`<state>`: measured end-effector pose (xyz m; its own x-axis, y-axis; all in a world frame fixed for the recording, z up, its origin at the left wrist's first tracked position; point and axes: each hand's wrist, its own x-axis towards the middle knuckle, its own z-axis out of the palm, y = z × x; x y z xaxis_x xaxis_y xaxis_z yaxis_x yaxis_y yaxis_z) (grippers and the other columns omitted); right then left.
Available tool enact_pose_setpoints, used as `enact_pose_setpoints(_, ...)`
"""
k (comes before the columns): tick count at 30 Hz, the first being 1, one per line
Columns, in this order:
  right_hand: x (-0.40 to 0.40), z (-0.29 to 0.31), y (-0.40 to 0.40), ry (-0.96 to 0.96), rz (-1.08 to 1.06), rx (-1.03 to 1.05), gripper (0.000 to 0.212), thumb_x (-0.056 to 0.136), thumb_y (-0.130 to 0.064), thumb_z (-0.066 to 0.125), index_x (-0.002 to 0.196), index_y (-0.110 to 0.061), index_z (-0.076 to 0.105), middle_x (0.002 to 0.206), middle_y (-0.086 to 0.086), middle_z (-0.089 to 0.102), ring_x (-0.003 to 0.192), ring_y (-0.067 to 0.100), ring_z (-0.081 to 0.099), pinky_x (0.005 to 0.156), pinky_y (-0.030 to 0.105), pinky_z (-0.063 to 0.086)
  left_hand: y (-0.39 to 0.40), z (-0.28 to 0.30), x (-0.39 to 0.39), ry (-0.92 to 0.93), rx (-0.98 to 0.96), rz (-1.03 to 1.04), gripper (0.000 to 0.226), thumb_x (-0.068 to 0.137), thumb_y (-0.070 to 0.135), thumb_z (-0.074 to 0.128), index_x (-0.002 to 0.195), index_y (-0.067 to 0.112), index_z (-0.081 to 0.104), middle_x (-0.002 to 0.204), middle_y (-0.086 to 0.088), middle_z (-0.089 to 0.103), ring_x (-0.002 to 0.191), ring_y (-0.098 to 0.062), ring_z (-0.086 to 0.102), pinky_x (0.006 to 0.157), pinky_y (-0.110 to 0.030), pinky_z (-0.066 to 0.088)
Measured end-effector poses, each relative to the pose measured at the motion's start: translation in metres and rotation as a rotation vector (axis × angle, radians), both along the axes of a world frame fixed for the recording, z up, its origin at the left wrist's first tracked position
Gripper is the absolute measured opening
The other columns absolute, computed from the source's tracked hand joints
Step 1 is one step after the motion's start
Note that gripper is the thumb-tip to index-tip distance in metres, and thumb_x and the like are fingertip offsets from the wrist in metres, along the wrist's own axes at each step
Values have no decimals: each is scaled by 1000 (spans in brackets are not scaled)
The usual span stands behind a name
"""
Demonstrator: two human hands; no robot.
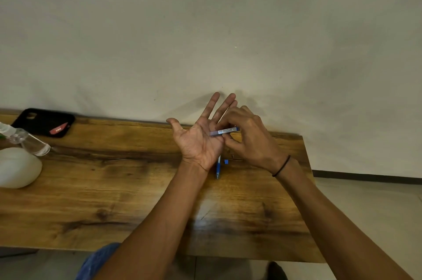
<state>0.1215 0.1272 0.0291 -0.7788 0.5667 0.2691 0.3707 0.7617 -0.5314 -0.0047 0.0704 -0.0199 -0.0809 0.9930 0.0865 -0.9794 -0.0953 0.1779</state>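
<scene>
**A small blue tube is pinched over an open palm**

A thin blue tube (225, 131) with a white label is pinched by the fingers and thumb of the right hand (249, 138). The tube is held almost flat. Its pale end is pointed at the left hand (198, 140), and its darker end sits at the right hand's fingers.

The left hand is held just beside the grip, palm up, with its fingers spread and straight. Nothing is held by it. The pale end of the tube is seen right over the palm, but it cannot be told whether the palm is touched.

Under the grip, a blue and white pen (218, 167) is laid on the wooden table (114, 188). Part of the pen is hidden by the left wrist. A small blue piece (226, 161) is laid just beside the pen, below the right hand.

A black band (282, 166) is worn on the right wrist, near the grip.

Far off to the left of the grip, a black phone (43, 122), a clear bottle (29, 141) and a white round thing (16, 167) are set on the table. A plain wall (205, 28) is seen behind the hands.
</scene>
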Motion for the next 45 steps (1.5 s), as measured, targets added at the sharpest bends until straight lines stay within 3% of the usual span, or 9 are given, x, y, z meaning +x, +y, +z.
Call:
enact_pose_setpoints(4,2,0,0,44,-19,-43,11,87,-16,69,96,-22,68,95,-9,63,90,12,51,74,26,45,-1,2,0,-10,-39,9,124,77,100,19,164,12,31,164,-32,33,156,-46,27,128,-64,10)
enact_pose_setpoints(8,5,0,3,88,-47,-49,14,85,-9,70,96,-17,71,94,-6,66,89,14,56,76,34,51,-4,8,-5,57,-150,30,99,89,83,41,159,12,41,160,-31,41,151,-44,38,116,-62,39)
enact_pose_setpoints(12,7,1,6,98,-81,-38,16,84,-10,72,97,-20,72,93,-6,65,89,10,58,75,29,51,-9,8,-13,343,-447,161,54,82,37,59,125,5,71,122,-23,72,114,-35,67,95,-46,53)
enact_pose_setpoints(15,9,2,7,107,-100,-41,16,85,-11,72,98,-20,72,93,-7,65,87,6,59,74,17,49,-13,6,-19,560,-533,193,32,72,21,60,97,7,74,93,-14,76,88,-29,70,72,-34,57)
enact_pose_setpoints(18,10,3,8,123,-126,-63,18,83,-9,71,97,-19,73,93,-7,66,88,3,60,73,8,45,-17,5,-26,830,-479,206,23,73,6,58,90,8,72,95,-21,78,88,-35,77,72,-31,63)
enact_pose_setpoints(21,13,4,9,136,-166,-83,18,85,-7,71,99,-18,74,96,-7,66,89,2,61,73,7,46,-21,4,-31,923,-380,239,24,78,-5,66,96,8,75,103,-25,79,97,-40,78,79,-35,65)
enact_pose_setpoints(25,14,6,11,183,-228,-94,16,88,-7,71,101,-17,73,96,-9,64,89,-1,61,73,11,49,-23,3,-31,975,-375,292,25,86,-8,75,102,12,77,104,-21,80,99,-37,79,79,-34,65)
enact_pose_setpoints(30,14,6,11,203,-236,-91,15,90,-7,72,102,-16,73,98,-8,64,89,0,61,76,10,50,-19,12,-21,954,-405,385,22,83,11,82,105,15,78,102,-18,81,95,-34,80,76,-33,65)
enact_pose_setpoints(45,13,10,10,219,-265,-128,14,92,-4,71,104,-12,73,103,1,68,93,14,67,80,27,59,-17,21,-18,860,-357,334,18,85,20,79,103,19,77,101,-21,80,95,-34,80,73,-34,66)
